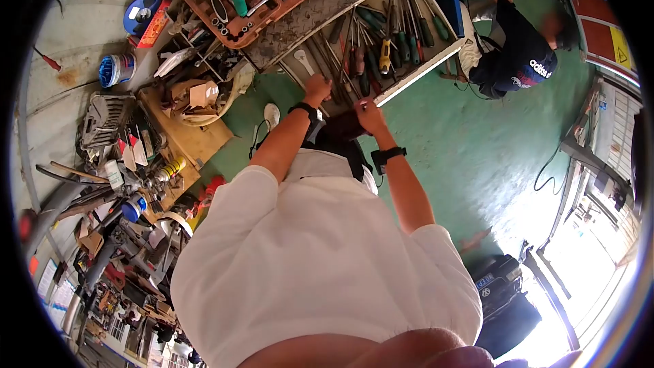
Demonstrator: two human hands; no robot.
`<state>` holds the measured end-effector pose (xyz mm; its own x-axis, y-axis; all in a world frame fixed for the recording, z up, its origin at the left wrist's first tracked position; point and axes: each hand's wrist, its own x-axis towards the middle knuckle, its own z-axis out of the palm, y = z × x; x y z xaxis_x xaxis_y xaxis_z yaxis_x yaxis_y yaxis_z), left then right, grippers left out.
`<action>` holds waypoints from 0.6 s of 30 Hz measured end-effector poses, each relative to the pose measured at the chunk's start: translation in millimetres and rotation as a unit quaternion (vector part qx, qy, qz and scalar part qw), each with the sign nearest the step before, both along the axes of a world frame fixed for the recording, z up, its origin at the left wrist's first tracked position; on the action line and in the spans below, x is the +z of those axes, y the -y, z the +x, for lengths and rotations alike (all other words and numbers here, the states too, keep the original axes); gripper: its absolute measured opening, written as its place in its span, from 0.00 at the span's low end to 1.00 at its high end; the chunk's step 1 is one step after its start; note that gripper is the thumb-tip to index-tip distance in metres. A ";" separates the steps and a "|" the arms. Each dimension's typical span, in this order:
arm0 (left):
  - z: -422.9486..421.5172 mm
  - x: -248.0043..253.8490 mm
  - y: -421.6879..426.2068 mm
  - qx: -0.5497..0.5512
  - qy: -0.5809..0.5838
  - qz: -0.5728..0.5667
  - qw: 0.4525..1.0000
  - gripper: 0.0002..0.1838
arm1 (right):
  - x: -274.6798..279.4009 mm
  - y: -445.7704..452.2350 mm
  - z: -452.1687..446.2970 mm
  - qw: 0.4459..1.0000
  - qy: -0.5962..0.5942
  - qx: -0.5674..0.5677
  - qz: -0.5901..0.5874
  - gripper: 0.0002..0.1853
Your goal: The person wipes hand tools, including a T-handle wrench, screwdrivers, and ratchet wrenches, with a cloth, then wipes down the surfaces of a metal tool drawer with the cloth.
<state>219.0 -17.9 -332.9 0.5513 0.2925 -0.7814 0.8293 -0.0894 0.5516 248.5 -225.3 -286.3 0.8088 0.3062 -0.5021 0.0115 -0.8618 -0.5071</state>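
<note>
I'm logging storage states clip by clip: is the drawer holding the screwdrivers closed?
No, the drawer stands pulled out, with the screwdrivers lying exposed inside it near the person's right hand.

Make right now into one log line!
left hand: at drawer | right hand: at drawer | drawer: open, screwdrivers inside

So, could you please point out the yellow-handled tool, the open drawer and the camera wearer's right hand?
Yellow-handled tool (385,59): head view, on its yellow handle.
Open drawer (422,73): head view, on its pale front edge.
Right hand (370,116): head view, on the middle of the hand.
</note>
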 end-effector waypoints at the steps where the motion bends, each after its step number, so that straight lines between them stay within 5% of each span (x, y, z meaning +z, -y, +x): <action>1: -2.4 7.3 -2.0 -0.052 -0.010 0.049 0.997 0.16 | 13.9 -3.3 -6.5 0.998 -0.025 0.029 0.052 0.19; 4: -11.2 44.1 -9.8 -0.131 0.050 0.004 0.990 0.24 | 78.2 -32.6 -13.9 0.988 -0.036 0.073 0.132 0.16; 6: -27.0 57.9 -5.1 -0.069 0.203 -0.165 0.963 0.30 | 114.7 -50.3 -17.2 0.983 -0.026 0.080 0.164 0.15; 8: -58.0 55.5 -7.0 -0.055 0.229 -0.362 0.902 0.32 | 134.2 -66.0 -12.6 0.963 -0.028 0.043 0.266 0.12; 10: -80.0 59.6 -7.3 -0.261 0.234 -0.085 0.933 0.30 | 130.0 -77.0 -4.8 0.947 0.035 -0.008 0.319 0.10; 11: -79.4 62.3 -9.2 -0.257 0.243 -0.087 0.931 0.30 | 128.1 -81.5 0.3 0.950 0.008 -0.018 0.313 0.10; 13: -71.1 87.4 -22.2 -0.234 0.083 -0.228 0.941 0.27 | 116.5 -86.0 17.4 0.950 -0.017 -0.025 0.310 0.10; 15: -57.3 131.6 -34.0 -0.154 0.042 -0.270 0.950 0.28 | 72.5 -86.1 33.6 0.931 0.118 -0.032 0.344 0.12; 16: -61.0 145.9 -36.2 -0.079 0.051 -0.269 0.959 0.30 | 43.4 -71.4 54.1 0.921 0.314 0.072 0.217 0.19; 18: -76.0 133.9 -45.2 -0.067 0.018 -0.252 0.965 0.36 | -1.3 -53.6 83.4 0.975 0.209 -0.074 0.020 0.32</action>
